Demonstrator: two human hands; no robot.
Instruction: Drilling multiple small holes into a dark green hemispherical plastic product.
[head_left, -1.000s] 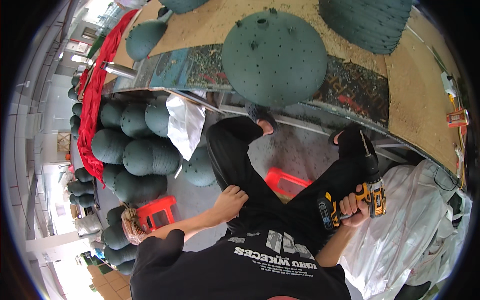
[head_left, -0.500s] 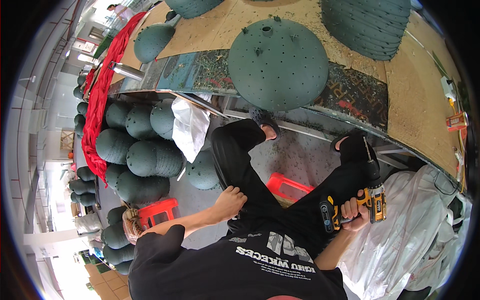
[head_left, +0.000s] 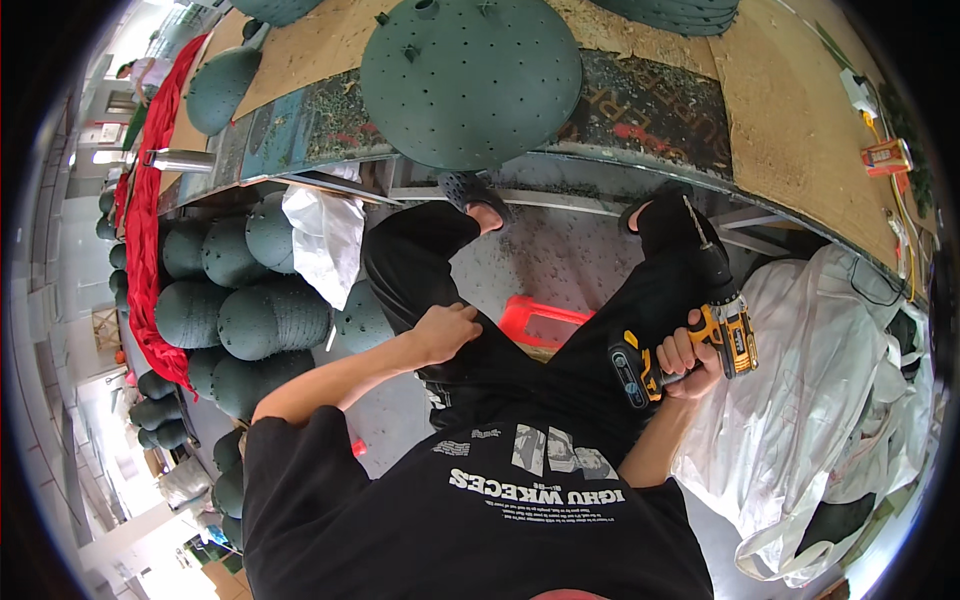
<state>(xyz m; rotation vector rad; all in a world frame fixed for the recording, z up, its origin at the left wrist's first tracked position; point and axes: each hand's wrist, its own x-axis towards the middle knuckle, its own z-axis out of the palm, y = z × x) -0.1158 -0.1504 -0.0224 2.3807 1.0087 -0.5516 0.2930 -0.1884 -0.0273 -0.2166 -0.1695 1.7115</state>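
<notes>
My right hand grips a yellow-and-black cordless drill by its handle, above my right thigh. Its long bit points up and away, toward the table. My left hand rests on my left thigh with curled fingers; whatever they may hold is hidden. Ahead, at the table's near edge, lies a large dark green dome dotted with small holes. A short tube-like stub and a few small star-shaped bits stand on its top.
Stacks of green domes fill the left side, beside a white bag. Red cloth and a metal bottle lie at the table's left end. A red stool is between my legs. White sacks lie right.
The view has shifted, so the table and dome sit higher and further left. My right hand still holds the drill; my left hand stays on my thigh.
</notes>
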